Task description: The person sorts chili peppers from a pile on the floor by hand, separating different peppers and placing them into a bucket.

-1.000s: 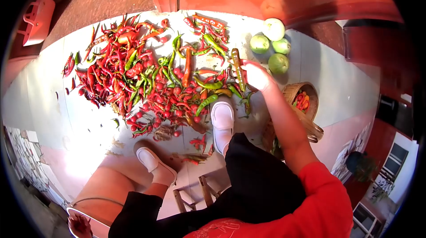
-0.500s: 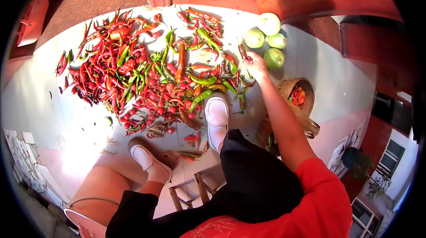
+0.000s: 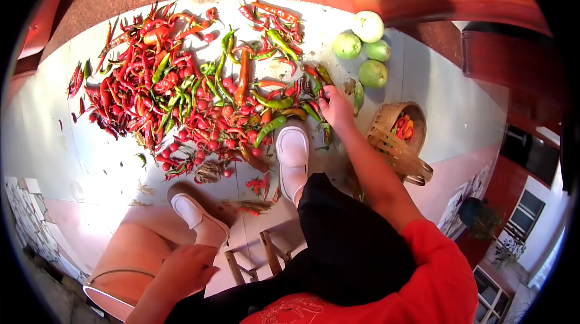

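My right hand (image 3: 337,108) is at the right edge of a spread of chili peppers (image 3: 160,85), its fingers closed in a pinch on a dark red chili pepper that they mostly hide. Just above lies a brownish-green pepper (image 3: 324,74). A slim green vegetable (image 3: 358,99) is right of the hand. Low in the view, my left hand (image 3: 184,271) hangs over my leg beside an orange bucket (image 3: 127,257), with thumb and fingers apart and nothing visible in it. Small round red peppers (image 3: 212,144) and long green ones (image 3: 270,129) mix with the red.
Several round pale green gourds (image 3: 373,74) sit at the upper right. A woven basket (image 3: 417,115) holding red and orange peppers stands right of my forearm. My shoes (image 3: 292,146) rest at the pile's near edge, with a wooden stool (image 3: 272,251) below.
My right hand has moved down and left from near the gourds to the pile; the brown pepper it held now appears to lie there. My left hand has come into view at lower left.
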`<act>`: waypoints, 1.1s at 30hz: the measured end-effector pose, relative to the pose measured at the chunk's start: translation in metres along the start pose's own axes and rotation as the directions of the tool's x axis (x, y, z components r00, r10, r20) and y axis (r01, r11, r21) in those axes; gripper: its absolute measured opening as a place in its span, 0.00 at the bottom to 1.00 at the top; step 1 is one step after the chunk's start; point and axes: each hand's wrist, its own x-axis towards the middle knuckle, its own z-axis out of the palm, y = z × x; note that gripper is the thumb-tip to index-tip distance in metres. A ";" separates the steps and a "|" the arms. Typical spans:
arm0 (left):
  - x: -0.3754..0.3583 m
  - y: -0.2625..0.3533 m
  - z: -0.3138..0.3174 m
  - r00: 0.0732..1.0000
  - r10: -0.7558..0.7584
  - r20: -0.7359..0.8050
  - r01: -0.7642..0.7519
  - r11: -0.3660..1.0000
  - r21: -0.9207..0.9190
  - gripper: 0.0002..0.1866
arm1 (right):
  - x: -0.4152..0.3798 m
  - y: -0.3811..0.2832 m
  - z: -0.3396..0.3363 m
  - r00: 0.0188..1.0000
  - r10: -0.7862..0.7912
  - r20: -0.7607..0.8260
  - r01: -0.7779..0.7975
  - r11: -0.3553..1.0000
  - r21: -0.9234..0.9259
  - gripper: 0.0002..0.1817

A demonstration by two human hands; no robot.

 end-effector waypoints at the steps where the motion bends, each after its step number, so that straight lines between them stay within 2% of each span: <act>1: 0.011 0.005 0.001 1.000 0.000 -0.004 0.000 1.000 0.000 0.15 | 0.004 -0.001 0.000 1.000 0.007 0.014 -0.007 0.999 -0.042 0.17; 3: 0.035 0.018 -0.003 0.942 -0.162 0.293 0.016 0.896 0.443 0.16 | 0.007 0.002 -0.002 1.000 0.018 0.025 -0.016 0.996 -0.090 0.17; 4: 0.047 0.019 -0.003 0.943 -0.153 0.295 0.007 0.898 0.440 0.16 | 0.007 0.008 -0.004 0.995 0.088 0.047 -0.089 0.996 0.018 0.17; 5: 0.058 0.018 -0.003 0.999 0.037 -0.023 -0.021 0.862 0.507 0.15 | 0.007 0.014 -0.006 0.985 0.153 0.077 -0.161 0.979 0.124 0.17; 6: 0.070 0.018 -0.002 0.914 0.244 -0.324 -0.015 0.819 0.573 0.14 | 0.006 0.020 -0.006 0.985 0.152 0.076 -0.160 0.980 0.118 0.17; 7: 0.082 0.018 0.000 0.913 0.246 -0.325 -0.018 0.821 0.570 0.14 | 0.006 0.026 -0.006 0.991 0.111 0.070 -0.127 0.951 0.282 0.15; 8: 0.096 0.019 0.002 0.869 0.297 -0.395 -0.021 0.821 0.570 0.13 | 0.006 0.025 -0.009 0.996 0.071 0.060 -0.090 0.894 0.438 0.14; 9: 0.107 0.023 0.004 0.817 0.344 -0.463 -0.022 0.821 0.571 0.11 | 0.008 0.024 -0.011 0.996 0.066 0.062 -0.087 0.897 0.434 0.14; 10: 0.117 0.029 0.003 0.816 0.343 -0.466 -0.022 0.823 0.567 0.11 | 0.012 0.012 -0.018 0.990 0.046 0.135 -0.123 0.757 0.642 0.12; 11: 0.126 0.036 0.003 0.917 0.277 -0.286 -0.077 0.828 0.555 0.12 | 0.015 -0.002 -0.025 0.980 0.009 0.201 -0.170 0.567 0.806 0.10; 12: 0.134 0.043 0.003 0.975 0.204 -0.089 -0.127 0.837 0.533 0.13 | 0.020 -0.016 -0.027 0.979 0.005 0.204 -0.171 0.567 0.806 0.10; 14: 0.160 0.052 0.014 0.982 0.181 -0.048 -0.127 0.829 0.544 0.13 | 0.031 -0.042 -0.023 0.953 -0.010 0.302 -0.204 0.715 0.669 0.08; 15: 0.172 0.056 0.021 0.987 0.163 -0.002 -0.134 0.820 0.557 0.13 | 0.037 -0.041 -0.013 0.961 -0.208 0.183 0.088 0.854 0.512 0.07; 16: 0.180 0.061 0.028 0.987 0.161 -0.003 -0.133 0.822 0.554 0.13 | 0.041 -0.048 -0.009 0.926 -0.316 0.204 0.175 0.842 0.510 0.08; 18: 0.192 0.070 0.038 0.923 0.314 -0.222 -0.150 0.826 0.543 0.12 | 0.040 -0.059 -0.003 0.880 -0.459 0.125 0.407 0.863 0.300 0.08; 19: 0.194 0.072 0.041 0.923 0.313 -0.224 -0.149 0.828 0.540 0.12 | 0.041 -0.064 -0.001 0.861 -0.455 0.227 0.409 0.885 0.224 0.09; 21: 0.196 0.073 0.043 0.894 0.291 -0.342 -0.154 0.914 0.374 0.13 | 0.043 -0.071 -0.001 0.834 -0.481 0.271 0.452 0.877 0.164 0.10; 22: 0.194 0.071 0.043 0.895 0.287 -0.342 -0.153 0.916 0.371 0.13 | 0.043 -0.074 -0.003 0.809 -0.498 0.314 0.491 0.865 0.106 0.11; 24: 0.188 0.063 0.038 0.896 0.210 -0.391 -0.125 0.965 0.232 0.14 | 0.050 -0.075 -0.005 0.783 -0.533 0.319 0.526 0.842 0.117 0.11; 26: 0.187 0.050 0.036 0.908 0.194 -0.372 -0.115 0.968 0.225 0.15 | 0.058 -0.071 -0.007 0.684 -0.577 0.446 0.595 0.795 0.115 0.11; 30: 0.183 0.046 0.014 0.922 0.114 -0.370 -0.055 0.984 0.167 0.16 | 0.062 -0.068 -0.011 0.697 -0.571 0.433 0.583 0.803 0.119 0.10; 31: 0.183 0.046 0.009 0.922 0.112 -0.370 -0.053 0.985 0.166 0.16 | 0.061 -0.066 -0.015 0.734 -0.587 0.341 0.516 0.809 0.282 0.12; 32: 0.183 0.045 0.006 0.906 0.104 -0.410 -0.060 0.991 0.119 0.17 | 0.062 -0.066 -0.017 0.756 -0.613 0.231 0.477 0.757 0.446 0.14; 33: 0.183 0.046 0.005 0.889 0.096 -0.448 -0.071 0.995 0.072 0.17 | 0.062 -0.060 -0.017 0.795 -0.554 0.248 0.383 0.775 0.503 0.14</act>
